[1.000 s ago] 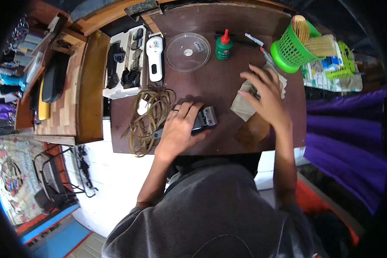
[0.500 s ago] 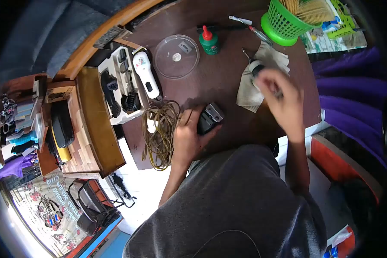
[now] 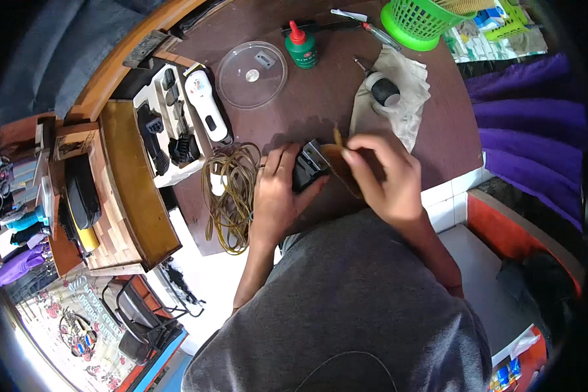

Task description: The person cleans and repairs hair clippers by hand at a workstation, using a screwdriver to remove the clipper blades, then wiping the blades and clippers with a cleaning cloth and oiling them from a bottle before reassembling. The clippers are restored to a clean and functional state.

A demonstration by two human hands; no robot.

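Note:
My left hand (image 3: 277, 186) is wrapped round a black hair clipper (image 3: 305, 171) on the brown table, its metal blade (image 3: 315, 155) facing up and right. Just right of the blade, my right hand (image 3: 389, 173) has thumb and forefinger pinched together. A thin brown, yellowish thing (image 3: 338, 136) shows at those fingertips, with a brown smear below it; its kind is too blurred to tell. A stubby screwdriver (image 3: 381, 89) with a black and white handle rests on a pale cloth (image 3: 408, 75) beyond my right hand.
A coiled brown cord (image 3: 234, 202) lies left of my left hand. Behind it are a white clipper (image 3: 204, 101), a tray of attachments (image 3: 160, 166), a clear round lid (image 3: 223, 91) with small parts and a green bottle (image 3: 302, 49). A green basket (image 3: 408, 29) stands far right.
My right hand has left the screwdriver on the cloth and come left and nearer, beside the clipper blade. My left hand still holds the clipper. The whole view has shifted slightly.

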